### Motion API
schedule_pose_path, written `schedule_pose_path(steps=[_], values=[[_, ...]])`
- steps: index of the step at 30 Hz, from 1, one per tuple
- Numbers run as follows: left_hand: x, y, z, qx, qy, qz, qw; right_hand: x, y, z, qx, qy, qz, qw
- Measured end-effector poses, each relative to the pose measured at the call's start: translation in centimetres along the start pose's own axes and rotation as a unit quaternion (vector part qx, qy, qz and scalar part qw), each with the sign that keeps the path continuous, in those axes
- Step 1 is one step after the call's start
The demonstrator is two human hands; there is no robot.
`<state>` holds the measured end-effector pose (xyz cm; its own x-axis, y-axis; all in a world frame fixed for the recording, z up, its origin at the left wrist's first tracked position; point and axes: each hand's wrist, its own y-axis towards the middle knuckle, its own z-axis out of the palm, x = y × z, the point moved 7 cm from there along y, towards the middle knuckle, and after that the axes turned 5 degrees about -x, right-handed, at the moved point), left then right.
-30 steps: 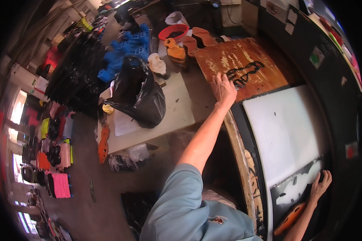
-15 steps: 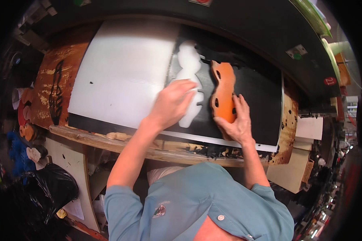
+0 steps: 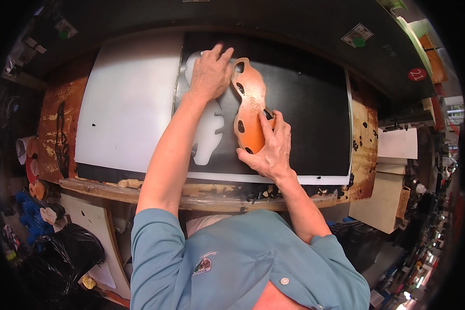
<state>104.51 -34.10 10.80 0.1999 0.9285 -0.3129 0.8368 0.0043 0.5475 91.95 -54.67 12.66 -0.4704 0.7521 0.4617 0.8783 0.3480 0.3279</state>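
A wavy orange cutting die (image 3: 253, 98) with dark holes along its edges lies on a black sheet (image 3: 310, 108). My right hand (image 3: 273, 147) grips its near end, thumb on the left side and fingers on the right. My left hand (image 3: 211, 72) is over the far end of a white wavy shape (image 3: 207, 137), its fingers stretched out and apart. This shape looks like a cut-out in the black sheet, but I cannot be sure. The left fingertips are close to the die's far end; whether they touch it, I cannot tell.
A large white sheet (image 3: 126, 98) covers the left of the board. Worn brown board (image 3: 364, 150) shows at both sides. Dark scraps lie along the wooden front edge (image 3: 232, 203). A dark machine beam (image 3: 274, 20) spans the far side. A black bag (image 3: 75, 253) hangs at lower left.
The cutting die has moved left and away from me, beside the white shape, with my right hand on it. My left hand has moved from the shape's middle to its far end.
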Motion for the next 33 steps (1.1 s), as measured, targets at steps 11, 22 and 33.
schedule_pose_path(steps=[11, 22, 33], values=[[7.3, -1.0, -4.7, -0.126, -0.081, -0.158, 0.976, -0.1, 0.0, -0.1, 0.001, 0.022, -0.001, 1.000], [3.2, -14.9, -11.6, -0.118, -0.467, -0.491, 0.726, -0.8, 0.0, -0.2, 0.012, 0.045, -0.033, 0.998], [4.8, -16.2, -9.1, -0.209, -0.452, -0.417, 0.760, 0.4, 1.8, 0.7, -0.034, 0.081, 0.000, 0.996]])
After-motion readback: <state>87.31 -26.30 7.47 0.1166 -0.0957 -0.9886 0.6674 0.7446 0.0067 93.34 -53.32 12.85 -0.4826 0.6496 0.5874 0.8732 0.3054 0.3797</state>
